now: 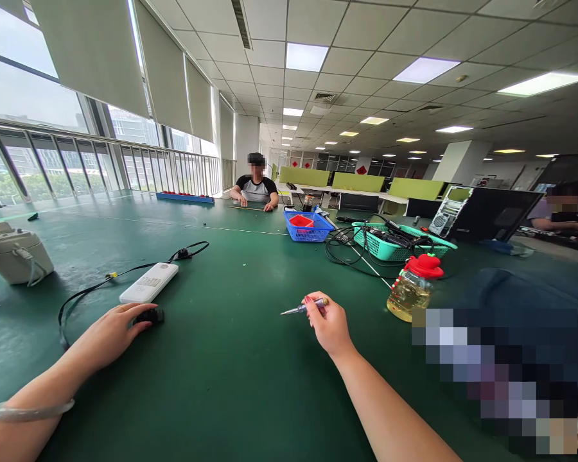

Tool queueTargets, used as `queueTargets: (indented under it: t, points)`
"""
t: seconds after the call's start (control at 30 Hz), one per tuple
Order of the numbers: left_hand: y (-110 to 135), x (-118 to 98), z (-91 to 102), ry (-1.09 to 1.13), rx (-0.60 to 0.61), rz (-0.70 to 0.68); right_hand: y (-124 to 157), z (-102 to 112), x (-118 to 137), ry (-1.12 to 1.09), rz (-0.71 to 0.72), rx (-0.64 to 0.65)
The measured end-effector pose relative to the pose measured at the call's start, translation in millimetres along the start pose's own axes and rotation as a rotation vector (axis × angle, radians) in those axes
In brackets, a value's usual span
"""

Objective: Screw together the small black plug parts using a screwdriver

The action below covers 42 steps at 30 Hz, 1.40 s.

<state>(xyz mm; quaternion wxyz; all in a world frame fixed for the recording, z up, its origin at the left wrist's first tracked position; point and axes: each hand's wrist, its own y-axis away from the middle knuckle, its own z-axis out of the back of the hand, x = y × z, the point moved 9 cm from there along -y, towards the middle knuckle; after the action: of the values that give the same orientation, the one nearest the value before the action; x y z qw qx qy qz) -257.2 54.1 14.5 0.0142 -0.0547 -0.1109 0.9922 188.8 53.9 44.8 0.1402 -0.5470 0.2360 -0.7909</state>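
Observation:
My right hand [328, 324] pinches a small screwdriver [301, 308] with a clear handle, its metal tip pointing left above the green table [231, 372]. My left hand [110, 333] rests on the table with its fingers curled onto a small black plug [151, 316]. Just beyond that hand lies a white power strip [149, 283] with a black cable [101, 282] looping to the left and back.
A blue basket [308, 228] and a teal basket [395, 244] with cables stand further back. A bottle with a red cap [414, 285] is at the right. A white appliance [17, 253] sits at the left. One person sits across the table, another at the far right.

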Motion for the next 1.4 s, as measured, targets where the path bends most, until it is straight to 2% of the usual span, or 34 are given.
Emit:
queueTargets:
  t: [0.1,0.2,0.27,0.37,0.5,0.57,0.63,0.73,0.87,1.13,1.4]
  points:
    - [-0.2,-9.7,7.2,-0.019,-0.023,-0.008,0.1,0.5,0.5,-0.004,0.003,-0.009]
    - [3.9,-45.7,20.6,0.022,-0.038,-0.09,0.1,0.0,0.3,-0.006,0.004,-0.008]
    - [9.2,-83.7,30.6,0.091,-0.037,-0.164,0.2,-0.7,0.1,-0.01,0.005,-0.004]
    - [16.6,-155.8,37.1,0.205,0.028,-0.313,0.4,-1.0,0.3,-0.015,0.004,-0.005]
    - [13.5,-246.5,25.3,0.219,0.121,-0.505,0.5,2.3,3.3,0.003,0.012,-0.029]
    - [3.6,-275.3,11.4,0.163,0.143,-0.533,0.5,6.8,6.0,0.035,0.028,-0.063]
    - [-8.0,-293.2,-2.2,0.114,0.14,-0.534,0.7,12.6,10.5,0.093,0.067,-0.11]
    - [-21.5,-302.8,-17.7,0.079,0.116,-0.498,1.8,19.0,17.9,0.187,0.135,-0.166]
    - [-26.6,-297.7,-29.5,0.15,0.098,-0.475,4.1,20.2,27.0,0.237,0.192,-0.184]
    - [-30.9,-283.6,-43.6,0.35,0.101,-0.514,11.6,5.0,47.1,0.237,0.3,-0.048]
    - [-36.0,-277.8,-46.4,0.407,0.128,-0.446,16.2,-4.7,57.0,0.251,0.365,0.013]
